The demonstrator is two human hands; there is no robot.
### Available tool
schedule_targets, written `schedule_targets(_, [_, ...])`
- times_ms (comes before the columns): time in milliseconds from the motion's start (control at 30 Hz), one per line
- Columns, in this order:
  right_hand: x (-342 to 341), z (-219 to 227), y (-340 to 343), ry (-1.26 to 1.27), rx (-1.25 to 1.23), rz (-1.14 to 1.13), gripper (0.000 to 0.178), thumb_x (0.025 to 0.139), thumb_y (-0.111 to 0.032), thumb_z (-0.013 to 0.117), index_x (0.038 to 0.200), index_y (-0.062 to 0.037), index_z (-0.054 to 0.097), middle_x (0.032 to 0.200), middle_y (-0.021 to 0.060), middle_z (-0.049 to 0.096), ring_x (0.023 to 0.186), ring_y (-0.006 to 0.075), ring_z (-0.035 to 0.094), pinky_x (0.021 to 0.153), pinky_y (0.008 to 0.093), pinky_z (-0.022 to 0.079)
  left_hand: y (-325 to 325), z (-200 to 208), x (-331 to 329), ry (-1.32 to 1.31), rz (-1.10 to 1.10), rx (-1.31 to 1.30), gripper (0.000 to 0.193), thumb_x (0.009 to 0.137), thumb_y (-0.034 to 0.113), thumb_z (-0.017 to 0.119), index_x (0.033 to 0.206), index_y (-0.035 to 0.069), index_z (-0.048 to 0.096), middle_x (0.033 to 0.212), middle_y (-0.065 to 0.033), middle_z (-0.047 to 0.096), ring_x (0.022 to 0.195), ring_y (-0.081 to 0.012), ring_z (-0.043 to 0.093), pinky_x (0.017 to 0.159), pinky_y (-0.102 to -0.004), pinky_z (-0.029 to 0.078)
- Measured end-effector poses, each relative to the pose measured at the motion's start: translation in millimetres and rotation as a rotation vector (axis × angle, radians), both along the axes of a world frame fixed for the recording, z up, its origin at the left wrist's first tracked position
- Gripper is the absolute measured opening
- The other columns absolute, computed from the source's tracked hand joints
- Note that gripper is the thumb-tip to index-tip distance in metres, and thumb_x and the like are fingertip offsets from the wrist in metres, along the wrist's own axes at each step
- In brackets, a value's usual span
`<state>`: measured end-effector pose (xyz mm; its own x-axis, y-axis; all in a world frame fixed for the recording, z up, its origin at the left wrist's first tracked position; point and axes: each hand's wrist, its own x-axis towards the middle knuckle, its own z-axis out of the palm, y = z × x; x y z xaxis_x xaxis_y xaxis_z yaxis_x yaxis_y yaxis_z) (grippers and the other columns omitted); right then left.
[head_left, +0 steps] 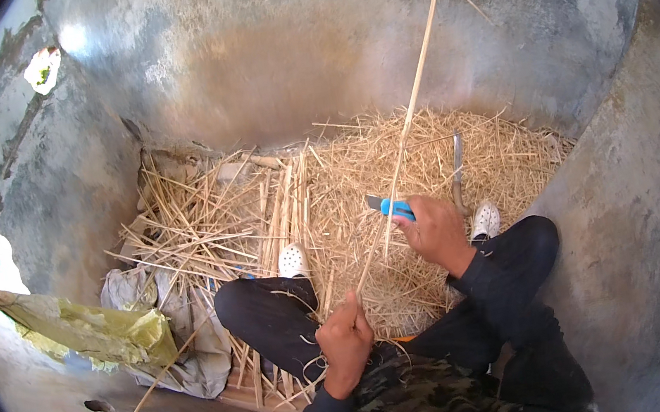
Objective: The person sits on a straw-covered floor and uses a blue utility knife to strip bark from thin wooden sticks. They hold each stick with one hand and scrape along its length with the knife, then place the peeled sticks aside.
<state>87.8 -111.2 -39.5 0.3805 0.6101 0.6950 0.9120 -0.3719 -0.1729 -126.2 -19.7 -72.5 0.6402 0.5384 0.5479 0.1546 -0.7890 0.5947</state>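
While the left hand (346, 341) has its fingers clamped on the near end of a long pale strip (418, 82), the right hand (438, 233) has its fingers closed around a blue-handled cutter (401, 211), its blade pointing left where the strip crosses it. The strip slants up and rightward from between the person's knees, over a floor heaped with shavings (351, 178); a long-bladed knife (457, 157) lies beyond the right hand, near a white shoe (485, 220).

Cutter (402, 211) bright blue, long strip (418, 69) pale straw, shavings (512, 161) golden tan, shoes (293, 261) white, trousers (257, 316) black, garment (422, 402) dark camouflage, wall (268, 56) mottled grey with rusty-brown blotching, sheet (147, 334) yellow-green.
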Motion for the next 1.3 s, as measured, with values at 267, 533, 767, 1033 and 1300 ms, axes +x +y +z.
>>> schedule_targets(267, [89, -13, 6, -0.184, -0.45, -0.134, 0.037, 0.094, -0.046, 0.045, 0.077, -0.0133, 0.049, 0.052, 0.0015, 0.049, 0.046, 0.0174, 0.054, 0.04, 0.0382, 0.039, -3, -6, -3, 0.068, -0.05, -0.021, 0.019, 0.08, 0.002, 0.063, 0.098, 0.003, 0.067, 0.063, -0.017, 0.055, 0.053, -0.0328, 0.057, 0.045, -0.0405, 0.043])
schedule_targets(533, [223, -18, -104, 0.269, 0.015, -0.725, 0.057, 0.096, -0.052, 0.033, 0.095, -0.0037, 0.063, 0.077, 0.0226, 0.062, 0.072, 0.0392, 0.061, 0.066, 0.0456, 0.047, -38, -35, -2, 0.244, -0.332, -0.082, 0.013, 0.079, 0.008, 0.059, 0.088, 0.008, 0.069, 0.065, -0.0147, 0.06, 0.055, -0.0332, 0.059, 0.049, -0.0423, 0.046])
schedule_targets(767, [107, 46, -96, 0.577, 0.211, -0.39, 0.049, 0.094, -0.048, 0.046, 0.087, -0.0027, 0.062, 0.065, 0.0182, 0.058, 0.062, 0.0356, 0.059, 0.056, 0.0435, 0.043, 29, -25, 42, 0.299, -0.182, -0.209, 0.015, 0.085, 0.012, 0.06, 0.09, 0.002, 0.069, 0.061, -0.0169, 0.059, 0.053, -0.0339, 0.059, 0.05, -0.0381, 0.045])
schedule_targets(1033, [13, -2, -23, 0.238, -0.147, -0.043, 0.055, 0.083, -0.062, 0.055, 0.07, -0.0092, 0.062, 0.047, 0.0084, 0.053, 0.04, 0.0266, 0.054, 0.043, 0.0396, 0.041, 25, -7, 37, 0.098, 0.03, -0.473, 0.022, 0.09, 0.015, 0.06, 0.101, -0.003, 0.066, 0.059, -0.0131, 0.061, 0.053, -0.0166, 0.06, 0.052, -0.029, 0.045])
schedule_targets(1300, [58, 30, 25, -0.125, -0.152, -0.05, 0.067, 0.076, -0.072, 0.053, 0.058, -0.0084, 0.06, 0.04, 0.0066, 0.048, 0.033, 0.0201, 0.047, 0.037, 0.0346, 0.035, 14, 15, 8, 0.034, 0.022, -0.279, 0.013, 0.086, 0.008, 0.06, 0.09, -0.004, 0.065, 0.058, -0.019, 0.047, 0.047, -0.0313, 0.048, 0.046, -0.0354, 0.038])
